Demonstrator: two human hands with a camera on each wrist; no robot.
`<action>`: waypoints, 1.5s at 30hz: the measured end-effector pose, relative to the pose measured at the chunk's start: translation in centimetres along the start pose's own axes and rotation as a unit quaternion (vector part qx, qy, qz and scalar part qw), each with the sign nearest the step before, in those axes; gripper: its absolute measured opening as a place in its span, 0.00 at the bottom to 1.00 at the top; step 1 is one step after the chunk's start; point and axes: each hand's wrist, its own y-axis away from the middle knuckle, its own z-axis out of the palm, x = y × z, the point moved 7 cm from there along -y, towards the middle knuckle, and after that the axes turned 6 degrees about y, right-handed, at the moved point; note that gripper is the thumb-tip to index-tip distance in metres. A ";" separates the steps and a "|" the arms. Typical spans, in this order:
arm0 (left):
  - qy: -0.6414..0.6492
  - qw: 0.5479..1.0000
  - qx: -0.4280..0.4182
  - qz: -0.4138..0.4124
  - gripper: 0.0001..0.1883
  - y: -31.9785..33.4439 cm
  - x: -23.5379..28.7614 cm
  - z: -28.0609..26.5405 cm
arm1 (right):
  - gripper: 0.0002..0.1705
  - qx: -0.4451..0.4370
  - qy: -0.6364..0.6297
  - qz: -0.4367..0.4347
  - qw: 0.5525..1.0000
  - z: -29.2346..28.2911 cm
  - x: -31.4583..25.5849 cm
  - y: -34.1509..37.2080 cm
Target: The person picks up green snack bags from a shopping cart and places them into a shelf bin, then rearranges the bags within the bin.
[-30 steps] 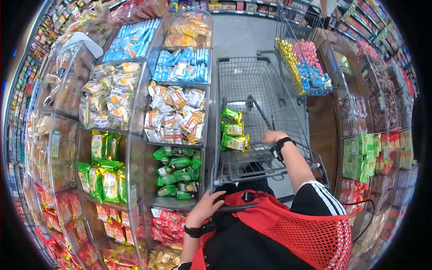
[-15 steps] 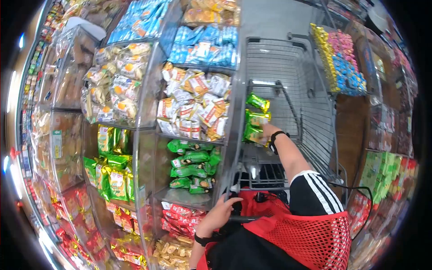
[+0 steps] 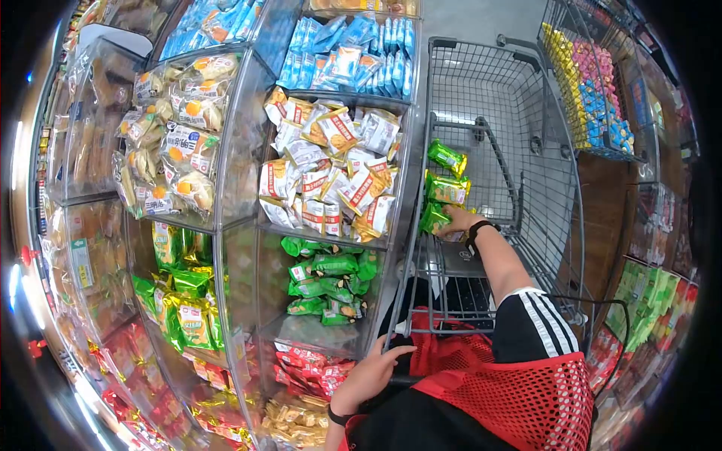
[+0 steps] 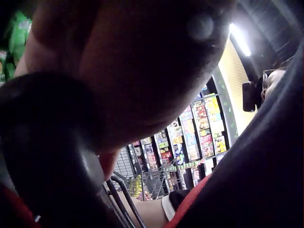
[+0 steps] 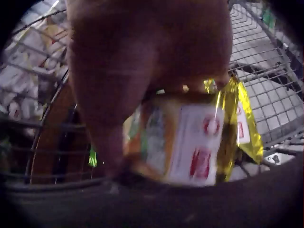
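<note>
My right hand [image 3: 457, 220] reaches into the shopping cart [image 3: 502, 233] and grips a green and gold snack packet [image 3: 435, 218]. In the right wrist view, the thumb and fingers lie around this snack packet [image 5: 197, 142], whose white label with red print faces the camera. Two more green snack packets [image 3: 447, 158] [image 3: 448, 187] lie in a row beyond it, along the cart's left side. My left hand [image 3: 372, 376] rests at the left end of the dark cart handle [image 3: 400, 381], thumb and forefinger extended. In the left wrist view, this hand [image 4: 142, 61] is dark and close to the lens.
Clear bins on the left hold white snack packets [image 3: 331, 169], green packets [image 3: 327, 278], blue packets [image 3: 350, 56] and red packets [image 3: 312, 368]. A second cart [image 3: 594, 98] with yellow, pink and blue sweets stands at the far right, beside more shelves.
My right hand has moved left from the cart's middle to the nearest green packet and taken hold of it. The view has shifted, bringing the left bins closer.
</note>
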 end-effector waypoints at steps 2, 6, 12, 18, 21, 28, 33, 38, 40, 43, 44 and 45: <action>0.015 1.000 -0.005 -0.005 0.29 -0.1 0.3 -0.3 | 0.66 -0.034 -0.084 0.012 0.996 0.2 1.5 -0.1; 0.021 1.000 -0.004 0.011 0.31 -0.3 -0.4 -0.4 | 0.71 -0.037 -0.066 0.047 0.996 -0.8 1.1 0.4; -0.004 1.000 -0.016 0.001 0.32 -0.2 -0.3 -0.5 | 0.74 -0.149 0.013 0.120 0.982 -0.7 0.9 -0.8; -0.025 0.997 0.010 0.078 0.31 -0.2 -1.4 0.0 | 0.72 -0.046 0.065 0.064 0.995 -2.4 -2.9 2.4; 0.014 0.998 -0.002 0.053 0.31 0.6 -1.9 0.5 | 0.75 0.007 0.180 0.061 0.982 -2.4 -4.8 4.3; -0.026 0.993 0.033 0.114 0.29 1.0 -2.9 1.2 | 0.63 0.073 0.286 0.036 0.955 -2.8 -5.2 6.3; -0.004 0.991 0.031 0.132 0.25 1.2 -3.9 1.6 | 0.63 0.047 0.218 0.046 0.974 -8.4 -5.1 14.0; -0.050 0.976 0.111 0.178 0.25 3.1 -4.2 0.6 | 0.61 0.120 0.012 -0.130 0.984 -14.8 -10.1 25.4; -0.035 0.965 0.149 0.211 0.26 5.2 -2.5 -0.9 | 0.60 0.119 -0.039 -0.231 0.965 -14.6 -16.1 32.9; 0.110 0.929 0.148 0.321 0.29 9.4 1.1 -2.6 | 0.63 0.055 -0.097 -0.339 0.934 -11.4 -25.5 42.8; 0.198 0.932 0.127 0.277 0.32 11.3 2.7 -2.5 | 0.64 0.044 -0.066 -0.375 0.924 -10.0 -28.3 45.0; 0.217 0.920 0.111 0.306 0.34 11.9 3.3 -2.3 | 0.65 0.033 -0.036 -0.411 0.910 -8.3 -30.9 46.8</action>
